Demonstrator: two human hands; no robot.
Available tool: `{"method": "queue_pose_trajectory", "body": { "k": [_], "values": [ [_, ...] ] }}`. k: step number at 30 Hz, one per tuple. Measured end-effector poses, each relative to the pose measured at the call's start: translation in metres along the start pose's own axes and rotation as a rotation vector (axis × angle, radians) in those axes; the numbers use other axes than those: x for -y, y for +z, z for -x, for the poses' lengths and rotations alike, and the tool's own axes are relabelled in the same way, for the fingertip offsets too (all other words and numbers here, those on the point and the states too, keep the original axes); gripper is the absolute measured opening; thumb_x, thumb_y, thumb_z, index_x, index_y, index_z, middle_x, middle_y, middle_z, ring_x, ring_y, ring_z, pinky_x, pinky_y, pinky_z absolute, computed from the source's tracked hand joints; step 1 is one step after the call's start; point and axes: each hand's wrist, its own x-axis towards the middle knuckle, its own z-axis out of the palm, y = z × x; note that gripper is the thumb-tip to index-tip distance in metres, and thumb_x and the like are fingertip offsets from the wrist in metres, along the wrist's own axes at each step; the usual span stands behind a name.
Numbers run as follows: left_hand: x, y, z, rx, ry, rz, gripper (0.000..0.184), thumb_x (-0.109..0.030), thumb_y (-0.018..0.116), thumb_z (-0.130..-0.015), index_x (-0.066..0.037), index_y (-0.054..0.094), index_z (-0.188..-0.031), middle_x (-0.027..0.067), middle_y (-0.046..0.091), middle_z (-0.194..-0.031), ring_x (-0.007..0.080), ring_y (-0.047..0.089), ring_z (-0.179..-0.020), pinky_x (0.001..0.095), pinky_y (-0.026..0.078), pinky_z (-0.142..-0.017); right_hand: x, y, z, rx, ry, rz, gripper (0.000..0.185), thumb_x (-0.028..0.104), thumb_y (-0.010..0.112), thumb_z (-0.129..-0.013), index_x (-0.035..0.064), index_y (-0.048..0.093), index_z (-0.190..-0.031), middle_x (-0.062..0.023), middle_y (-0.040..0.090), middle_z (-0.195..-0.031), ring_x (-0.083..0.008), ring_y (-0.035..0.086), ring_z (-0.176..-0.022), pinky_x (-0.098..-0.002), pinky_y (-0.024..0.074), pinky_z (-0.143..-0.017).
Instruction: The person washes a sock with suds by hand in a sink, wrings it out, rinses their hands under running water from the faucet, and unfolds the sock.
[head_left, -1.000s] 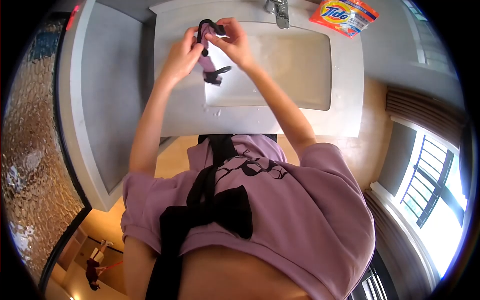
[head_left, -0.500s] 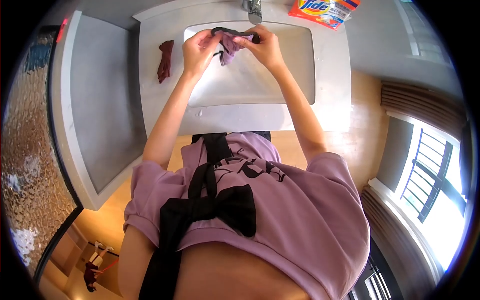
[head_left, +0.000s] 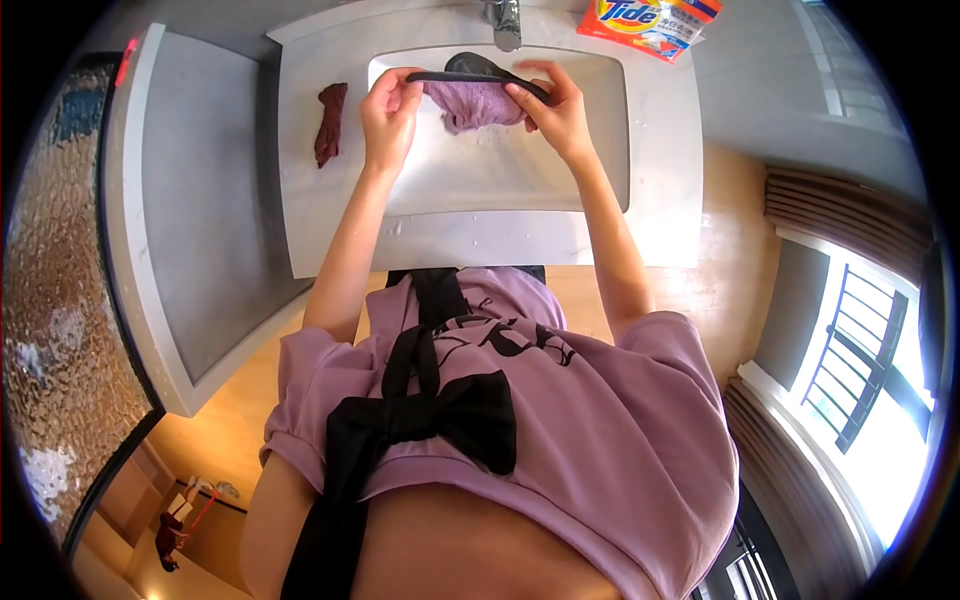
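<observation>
A purple cloth item with a black edge (head_left: 474,102) is stretched between my two hands over the white sink basin (head_left: 500,185). My left hand (head_left: 391,112) pinches the left end of its black band. The right end of the band is gripped by my right hand (head_left: 556,108), with the index finger raised above the fabric. Behind the band, a loop of black fabric shows. The purple part hangs bunched below the band.
A dark red crumpled cloth (head_left: 330,125) lies on the counter (head_left: 335,215) left of the basin. The faucet (head_left: 507,25) stands behind the basin, and an orange Tide packet (head_left: 650,25) is at the back right. Another person (head_left: 168,530) appears far off at the lower left.
The cloth item went from hanging narrow at the basin's left side to being spread wide over its middle. Both hands moved apart. The dark red cloth came into view.
</observation>
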Motion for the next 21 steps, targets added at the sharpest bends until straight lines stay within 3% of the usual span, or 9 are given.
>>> {"method": "queue_pose_trajectory", "body": {
  "k": [4, 7, 9, 11, 12, 13, 16, 19, 21],
  "values": [
    [0.0, -0.006, -0.002, 0.067, -0.179, 0.217, 0.015, -0.007, 0.043, -0.083, -0.002, 0.05, -0.095, 0.0002, 0.051, -0.083, 0.0067, 0.047, -0.074, 0.0202, 0.038, -0.067, 0.016, 0.01, 0.009, 0.03, -0.39, 0.357, 0.019, 0.025, 0.06, -0.075, 0.0101, 0.059, -0.086, -0.0061, 0.05, -0.058, -0.0205, 0.052, -0.054, -0.0277, 0.0404, -0.05],
    [-0.006, -0.014, -0.009, 0.11, -0.178, 0.214, 0.017, -0.011, 0.039, -0.085, -0.003, 0.05, -0.095, -0.0002, 0.051, -0.085, 0.0063, 0.047, -0.077, 0.0195, 0.037, -0.069, 0.032, 0.006, 0.02, 0.291, -0.366, 0.785, 0.015, 0.018, 0.063, -0.073, 0.0032, 0.058, -0.073, -0.0052, 0.051, -0.066, -0.0177, 0.05, -0.056, -0.0247, 0.0394, -0.052],
    [-0.011, -0.018, -0.014, 0.111, -0.207, 0.212, 0.016, -0.013, 0.041, -0.084, -0.003, 0.052, -0.092, -0.0009, 0.052, -0.083, 0.0056, 0.047, -0.075, 0.0196, 0.038, -0.066, 0.028, 0.003, 0.021, 0.327, -0.339, 0.763, 0.02, 0.018, 0.065, -0.07, 0.003, 0.055, -0.063, -0.0053, 0.051, -0.072, -0.0215, 0.05, -0.062, -0.0261, 0.0413, -0.055],
    [-0.011, -0.033, -0.021, 0.093, -0.164, 0.082, 0.017, -0.013, 0.045, -0.082, -0.002, 0.053, -0.092, -0.0008, 0.053, -0.079, 0.0051, 0.047, -0.072, 0.0186, 0.038, -0.065, 0.004, -0.009, 0.019, 0.334, -0.532, 0.78, 0.022, 0.014, 0.067, -0.067, 0.0023, 0.051, -0.059, -0.0068, 0.051, -0.082, -0.0199, 0.052, -0.069, -0.0281, 0.0435, -0.06],
    [-0.014, -0.044, -0.025, 0.135, -0.19, 0.08, 0.018, -0.014, 0.046, -0.081, -0.001, 0.053, -0.092, -0.0016, 0.053, -0.078, 0.0043, 0.047, -0.071, 0.0181, 0.038, -0.064, -0.003, -0.012, 0.018, 0.366, -0.27, 0.607, 0.024, 0.011, 0.069, -0.064, 0.0016, 0.048, -0.057, -0.0073, 0.051, -0.092, -0.0215, 0.054, -0.08, -0.0306, 0.0442, -0.068],
    [-0.014, -0.052, -0.028, 0.124, -0.213, 0.068, 0.018, -0.013, 0.046, -0.081, -0.001, 0.053, -0.092, -0.0018, 0.052, -0.079, 0.004, 0.047, -0.072, 0.0182, 0.038, -0.065, -0.008, -0.015, 0.017, 0.37, -0.273, 0.602, 0.024, 0.011, 0.069, -0.064, 0.0016, 0.048, -0.057, -0.0073, 0.051, -0.092, -0.0215, 0.054, -0.08, -0.0306, 0.0442, -0.068],
    [-0.024, -0.06, -0.029, 0.198, -0.223, 0.063, 0.018, -0.013, 0.045, -0.081, -0.001, 0.053, -0.092, -0.0017, 0.052, -0.08, 0.004, 0.046, -0.073, 0.018, 0.038, -0.065, -0.01, -0.007, 0.018, 0.287, -0.365, 0.468, 0.018, 0.008, 0.069, -0.064, 0.002, 0.052, -0.069, -0.0079, 0.051, -0.102, -0.0244, 0.052, -0.094, -0.0328, 0.042, -0.079],
    [-0.033, -0.05, -0.027, 0.288, -0.234, -0.019, 0.017, -0.013, 0.043, -0.081, -0.002, 0.053, -0.091, -0.0019, 0.052, -0.08, 0.0038, 0.045, -0.073, 0.0177, 0.037, -0.065, -0.009, 0.036, 0.014, 0.201, -0.362, 0.187, 0.045, 0.005, 0.068, -0.063, 0.0053, 0.051, -0.105, -0.0106, 0.046, -0.117, -0.0266, 0.042, -0.109, -0.0347, 0.0342, -0.09],
    [-0.047, -0.041, -0.025, 0.419, -0.238, 0.072, 0.017, -0.013, 0.042, -0.082, -0.002, 0.052, -0.089, -0.0023, 0.051, -0.079, 0.0037, 0.044, -0.073, 0.0171, 0.036, -0.066, -0.015, 0.055, -0.002, 0.281, -0.478, 0.232, 0.05, 0.007, 0.069, -0.062, 0.0064, 0.049, -0.108, -0.0118, 0.045, -0.117, -0.028, 0.04, -0.111, -0.0347, 0.035, -0.09]
  ]
}}
